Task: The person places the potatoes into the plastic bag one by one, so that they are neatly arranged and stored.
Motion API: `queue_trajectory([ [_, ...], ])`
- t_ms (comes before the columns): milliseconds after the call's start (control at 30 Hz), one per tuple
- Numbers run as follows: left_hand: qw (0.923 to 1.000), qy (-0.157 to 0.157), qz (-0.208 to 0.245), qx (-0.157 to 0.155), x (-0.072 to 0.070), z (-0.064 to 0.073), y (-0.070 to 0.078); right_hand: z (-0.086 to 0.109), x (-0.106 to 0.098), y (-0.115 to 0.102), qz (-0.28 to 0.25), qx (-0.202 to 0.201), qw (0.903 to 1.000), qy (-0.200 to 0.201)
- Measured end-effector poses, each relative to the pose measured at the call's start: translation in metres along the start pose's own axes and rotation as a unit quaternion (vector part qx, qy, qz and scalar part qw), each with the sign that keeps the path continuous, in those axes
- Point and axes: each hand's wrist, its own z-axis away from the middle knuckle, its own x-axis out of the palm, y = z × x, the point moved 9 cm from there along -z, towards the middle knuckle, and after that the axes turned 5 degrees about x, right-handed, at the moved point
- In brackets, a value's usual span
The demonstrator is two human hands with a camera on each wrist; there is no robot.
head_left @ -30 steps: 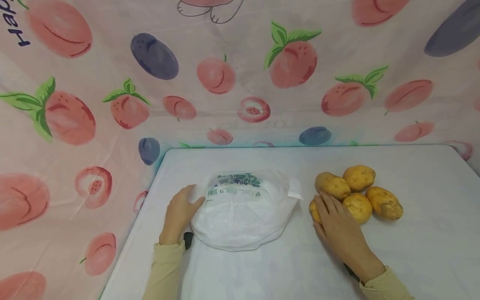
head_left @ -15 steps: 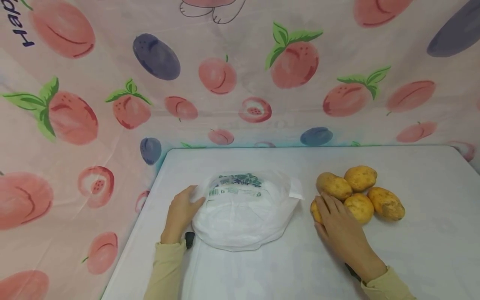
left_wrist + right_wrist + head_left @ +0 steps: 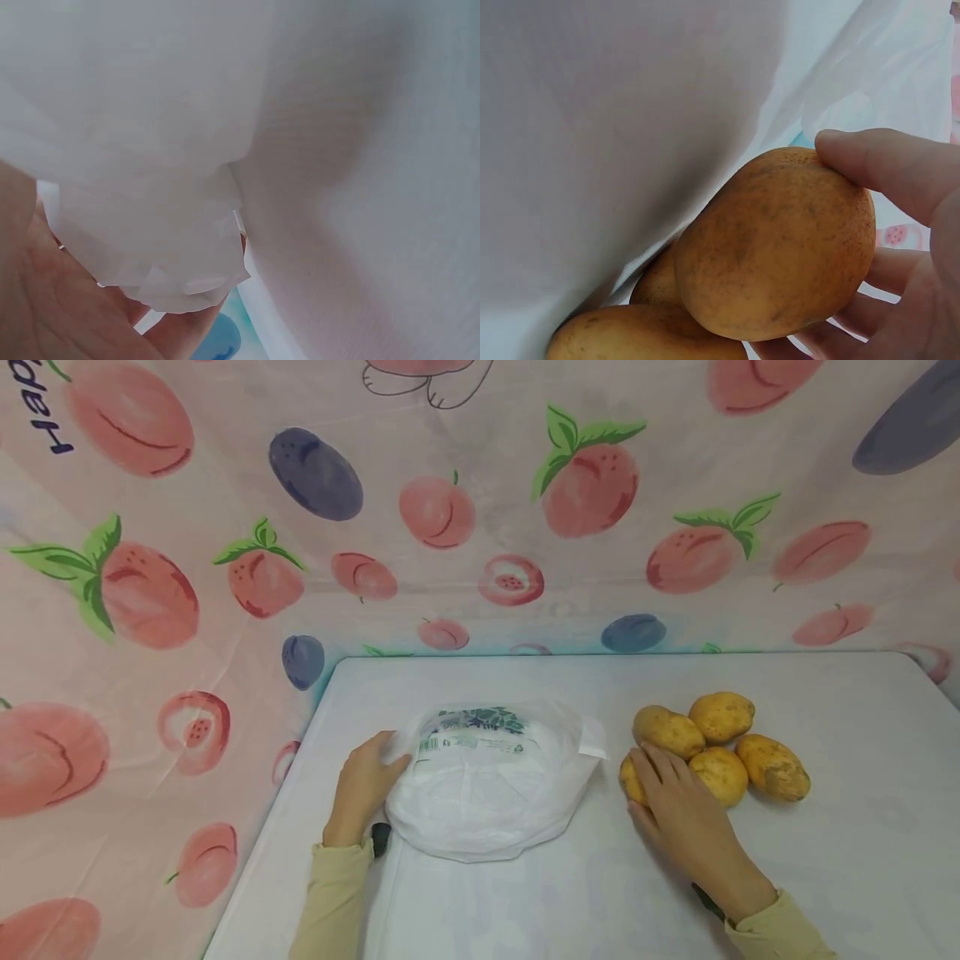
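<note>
A translucent white plastic bag (image 3: pixel 465 810) with green print lies puffed up left of the middle of the table. My left hand (image 3: pixel 362 789) rests at its left edge, thumb and fingers apart. In the left wrist view the bag's loose film (image 3: pixel 150 232) hangs over the fingers and hides parts of them. To the right, my right hand (image 3: pixel 686 818) holds the leftmost potato (image 3: pixel 631 777) of a cluster. The right wrist view shows this potato (image 3: pixel 776 247) with the thumb on one side and the fingers curled round the other.
Several more potatoes lie against one another by the right hand, among them one at the back (image 3: pixel 722 717) and one with a brown patch at the right (image 3: pixel 772 767). A white cloth covers the table (image 3: pixel 540 902). Behind it hangs a fruit-print curtain (image 3: pixel 480 460).
The head view has shifted very slightly. Both hands stay in place, the left at the bag and the right on the same potato.
</note>
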Motion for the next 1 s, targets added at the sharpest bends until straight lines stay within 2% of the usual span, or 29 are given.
queue_trajectory([
  [300,0.9999,0.002,-0.002,0.010,-0.002,0.000,0.003,-0.004,-0.003,0.000,-0.003,0.005,1.0000,-0.008],
  [600,1.0000,-0.003,0.002,0.007,-0.001,-0.001,0.000,-0.010,-0.008,-0.001,-0.002,0.006,0.9999,-0.013],
  [1000,0.9999,-0.006,-0.004,0.009,0.000,0.001,0.003,-0.020,-0.025,-0.007,-0.012,-0.031,0.9990,0.031],
])
